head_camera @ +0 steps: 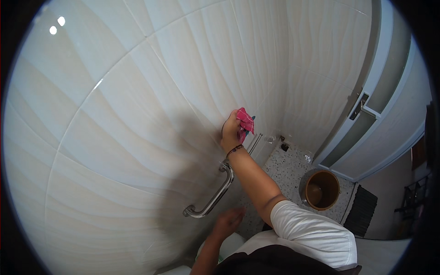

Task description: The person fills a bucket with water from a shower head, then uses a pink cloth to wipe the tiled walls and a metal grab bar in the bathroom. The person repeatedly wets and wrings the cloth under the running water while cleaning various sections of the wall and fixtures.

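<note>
My right hand [231, 130] is closed around a pink cloth with thin white lines [245, 120]. That hand is up against the tiled wall [165, 92], above a chrome grab bar [220, 196]. A bit of teal material shows at the cloth's edge; whether it belongs to the cloth is unclear. Below the grab bar, in dimmer light, my left hand [229, 222] hangs near my body. Its fingers are loosely bent, and nothing shows in them.
On the speckled floor [285, 172] stands a brown bucket [322, 190], seemingly with some liquid inside. A door with frosted panels and a metal handle [359, 106] is at right. Beyond the threshold lies a dark mat [361, 210]. A thin metal rail [255, 143] runs beside my right wrist.
</note>
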### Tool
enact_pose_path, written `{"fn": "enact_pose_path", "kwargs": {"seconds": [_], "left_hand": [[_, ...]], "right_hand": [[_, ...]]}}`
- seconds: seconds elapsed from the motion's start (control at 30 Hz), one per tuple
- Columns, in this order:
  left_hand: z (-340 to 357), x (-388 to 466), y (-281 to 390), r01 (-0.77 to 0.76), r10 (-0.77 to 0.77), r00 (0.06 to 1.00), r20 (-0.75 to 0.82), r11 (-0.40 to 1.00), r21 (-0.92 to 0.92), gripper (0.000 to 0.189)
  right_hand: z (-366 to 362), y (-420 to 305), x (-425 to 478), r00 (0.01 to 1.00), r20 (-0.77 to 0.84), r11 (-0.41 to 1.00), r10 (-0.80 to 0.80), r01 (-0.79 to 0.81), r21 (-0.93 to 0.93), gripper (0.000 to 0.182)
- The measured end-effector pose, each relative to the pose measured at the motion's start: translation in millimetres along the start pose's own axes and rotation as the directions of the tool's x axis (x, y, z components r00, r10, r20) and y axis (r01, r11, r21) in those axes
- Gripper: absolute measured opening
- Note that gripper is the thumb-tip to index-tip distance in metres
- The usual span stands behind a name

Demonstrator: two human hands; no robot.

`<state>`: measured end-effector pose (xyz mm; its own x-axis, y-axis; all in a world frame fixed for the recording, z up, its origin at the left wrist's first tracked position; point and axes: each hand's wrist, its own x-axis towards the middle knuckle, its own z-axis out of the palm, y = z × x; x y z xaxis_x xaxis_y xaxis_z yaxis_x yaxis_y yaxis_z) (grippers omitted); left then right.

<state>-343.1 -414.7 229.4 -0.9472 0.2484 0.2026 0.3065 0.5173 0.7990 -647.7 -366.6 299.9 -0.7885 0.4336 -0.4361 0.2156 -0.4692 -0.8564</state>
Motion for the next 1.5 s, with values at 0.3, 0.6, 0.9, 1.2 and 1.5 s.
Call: {"fn": "enact_pose_path", "kwargs": {"seconds": [0.3, 0.6, 0.9, 1.2, 1.5], "left_hand": [[-6, -44, 1, 0.190, -0.189, 0.961, -0.204, 0.982, -0.015, 0.018], [-10, -50, -1, 0.234, -0.242, 0.929, -0.281, 0.970, -0.061, 0.015], [-13, -60, 1, 0.223, -0.237, 0.927, -0.291, 0.971, -0.082, 0.016], [-39, -114, 10, 0.337, -0.328, 0.838, -0.435, 0.940, -0.060, 0.018], [-43, -164, 34, 0.342, -0.338, 0.777, -0.531, 0.935, -0.094, 0.017]], "right_hand": [[55, -226, -87, -0.011, 0.339, 0.117, -0.941, 0.927, 0.355, 0.046], [27, -41, 96, 0.993, -0.090, 0.978, -0.080, 0.095, 0.187, 0.064], [7, -11, 165, 0.998, -0.038, 0.969, 0.046, -0.035, 0.246, 0.063], [62, -148, -79, -0.120, 0.200, -0.121, -0.972, 0.993, 0.010, 0.043], [-21, 134, -87, 0.811, 0.051, 0.811, -0.583, 0.584, -0.020, 0.041]]}}
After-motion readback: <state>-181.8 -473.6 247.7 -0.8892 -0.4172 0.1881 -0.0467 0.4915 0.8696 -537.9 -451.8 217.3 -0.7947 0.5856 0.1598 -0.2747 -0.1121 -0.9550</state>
